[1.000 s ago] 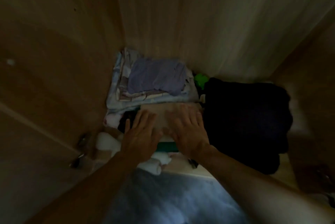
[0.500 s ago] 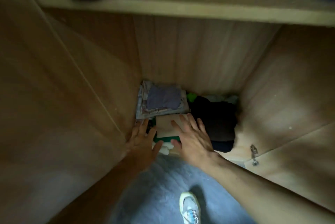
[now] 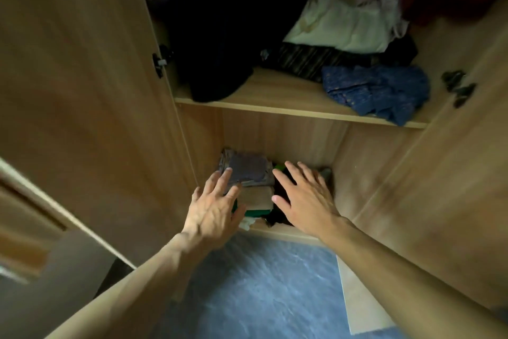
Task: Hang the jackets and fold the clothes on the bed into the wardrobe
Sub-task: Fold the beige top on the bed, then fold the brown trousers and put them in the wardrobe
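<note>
Folded clothes (image 3: 257, 197) lie stacked in the wardrobe (image 3: 275, 132); my left grip (image 3: 213, 212) and right grip (image 3: 305, 201) spread, empty; I advise pressing stacks evenly.

left hand (image 3: 213, 213), right hand (image 3: 306, 200), fingers spread, before folded clothes (image 3: 248, 171), wardrobe (image 3: 297, 112)

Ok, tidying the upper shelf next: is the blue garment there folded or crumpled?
Crumpled: the blue garment lies bunched in wrinkles, its corner overhanging the shelf edge.

Upper shelf (image 3: 275, 91) — dark garment (image 3: 217, 64), blue cloth (image 3: 376, 91); btm board (image 3: 280, 232) — folded clothes (image 3: 248, 171).
</note>
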The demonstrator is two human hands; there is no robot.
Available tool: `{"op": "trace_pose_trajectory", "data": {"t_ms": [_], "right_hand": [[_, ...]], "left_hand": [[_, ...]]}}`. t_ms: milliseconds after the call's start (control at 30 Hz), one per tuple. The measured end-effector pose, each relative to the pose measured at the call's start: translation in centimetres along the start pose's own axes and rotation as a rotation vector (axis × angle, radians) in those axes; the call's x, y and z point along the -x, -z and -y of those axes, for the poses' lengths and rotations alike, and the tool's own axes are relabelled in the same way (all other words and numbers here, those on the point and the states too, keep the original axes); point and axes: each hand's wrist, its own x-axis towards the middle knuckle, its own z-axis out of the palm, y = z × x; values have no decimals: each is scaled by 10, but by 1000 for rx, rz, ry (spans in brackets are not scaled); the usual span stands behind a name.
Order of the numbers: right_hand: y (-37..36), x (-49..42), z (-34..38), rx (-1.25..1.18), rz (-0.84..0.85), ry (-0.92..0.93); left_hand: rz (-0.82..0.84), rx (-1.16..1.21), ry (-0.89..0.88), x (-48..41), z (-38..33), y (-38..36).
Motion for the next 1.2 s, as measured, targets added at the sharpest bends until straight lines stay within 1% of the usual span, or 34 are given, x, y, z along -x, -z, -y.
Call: {"op": "trace_pose_trajectory", "data": {"t_ms": [100,233,367,533,600,700,900,1000,1100,1200], "right_hand": [[50,70,8,-65,-51,1],[103,164,13,-110,-160,-15],[135,243,22,-81,-165,-52],[161,319,41,-48,-165,-139],[171,348,49,-6,-171,-179],[181,394,62,61,-166,-242],[177,486,72,132,-115,-428],[173,545,74,145,-102,-552],[172,613,73,142,-108,-714],[172,686,71,125,-139,-874]], "left_hand": [[-73,30,44,59,-34,47],[-78,36,63,143,-81,84],[-98,46,-7,204,-108,117],[-153,33,-108,246,-134,155],[-155,12,-157,262,-147,157],[-119,25,-281,284,-164,148],[-91,194,-436,313,-208,123],[-38,254,-519,335,-243,104],[50,246,-653,360,-291,88],[87,271,-791,393,-347,86]]}}
